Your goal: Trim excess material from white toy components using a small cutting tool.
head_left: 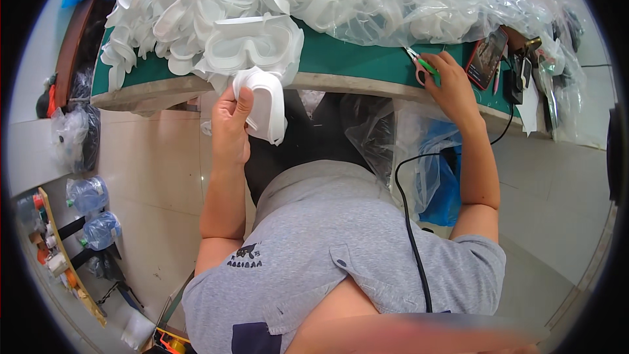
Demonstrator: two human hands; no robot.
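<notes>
My left hand [230, 118] grips a white goggle-shaped piece [267, 108], thumb on top, just off the front edge of the green table. Right behind that piece lies another white goggle-shaped piece [252, 44] with a nose notch, at the front of the pile. Over at the right of the table, my right hand [452, 85] has its fingers closed on the green handle of a small pair of scissors [419, 69]. The scissors' blades point away from me, and a reddish handle loop shows beside the green one. My fingers partly hide the handles.
A big heap of white goggle-shaped pieces [190, 6] and clear plastic bags [380, 6] covers the table's [347, 59] back. A phone [487, 58] lies right of my right hand, near a black box [517, 78] with a cable. Clear and blue bags [439, 190] hang below the edge.
</notes>
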